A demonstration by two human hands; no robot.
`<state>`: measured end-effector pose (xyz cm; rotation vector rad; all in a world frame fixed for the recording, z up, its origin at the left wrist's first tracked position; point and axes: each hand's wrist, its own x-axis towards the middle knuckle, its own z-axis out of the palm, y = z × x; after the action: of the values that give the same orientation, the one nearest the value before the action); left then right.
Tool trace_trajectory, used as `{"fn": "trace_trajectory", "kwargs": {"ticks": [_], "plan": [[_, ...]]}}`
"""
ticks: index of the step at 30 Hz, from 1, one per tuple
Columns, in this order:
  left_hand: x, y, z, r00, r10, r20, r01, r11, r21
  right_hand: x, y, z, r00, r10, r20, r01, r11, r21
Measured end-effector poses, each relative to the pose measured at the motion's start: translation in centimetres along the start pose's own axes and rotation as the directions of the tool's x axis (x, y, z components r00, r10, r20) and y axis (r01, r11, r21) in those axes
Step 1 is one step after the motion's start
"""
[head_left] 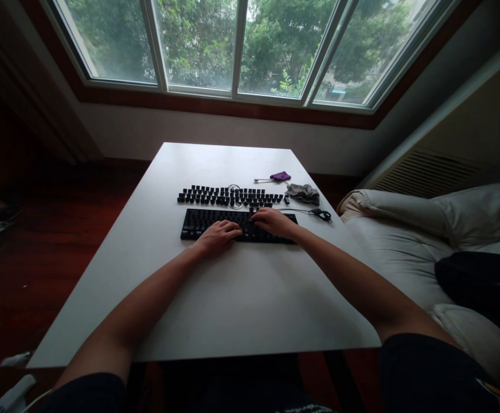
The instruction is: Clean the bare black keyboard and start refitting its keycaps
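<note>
A black keyboard (190, 228) lies across the middle of the white table. My left hand (219, 235) rests on its front edge, fingers stretched out flat toward the right. Over the right half of the keyboard, my right hand (271, 221) is closed, thumb and forefinger together close to the keys; anything between them is too small to make out. Just behind the keyboard, loose black keycaps (207, 198) stand in several rows. A thin wire loop (234, 187) shows among these keycaps.
At the table's (190, 321) back right lie a purple cloth (280, 176), a thin stick (262, 180) and a crumpled grey cloth (304, 193). A coiled black cable (321, 214) sits near the right edge. A pale sofa (387, 241) stands to the right, below the window.
</note>
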<state>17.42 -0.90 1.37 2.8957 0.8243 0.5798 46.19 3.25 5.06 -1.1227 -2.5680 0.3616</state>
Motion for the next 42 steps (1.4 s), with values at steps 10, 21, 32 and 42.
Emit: {"fn": "trace_trajectory", "kwargs": {"ticks": [10, 21, 32, 42], "plan": [[0.0, -0.1, 0.0, 1.0, -0.001, -0.006, 0.001, 1.0, -0.014, -2.4, -0.5, 0.6, 0.991, 0.126, 0.033, -0.129, 0.982, 0.135], [0.1, 0.0, 0.1, 1.0, -0.011, -0.005, 0.011, 1.0, -0.021, -1.9, -1.0, 0.3, 0.996, 0.064, 0.065, -0.064, 0.998, 0.006], [0.2, 0.1, -0.1, 1.0, -0.011, -0.001, 0.011, 1.0, -0.015, -2.3, -1.3, 0.6, 0.998, 0.03, 0.046, -0.027, 0.997, -0.069], [0.2, 0.4, -0.2, 1.0, -0.01, 0.005, 0.01, 1.0, -0.019, -1.6, -1.4, 2.1, 0.975, 0.222, -0.028, -0.216, 0.964, 0.154]]}}
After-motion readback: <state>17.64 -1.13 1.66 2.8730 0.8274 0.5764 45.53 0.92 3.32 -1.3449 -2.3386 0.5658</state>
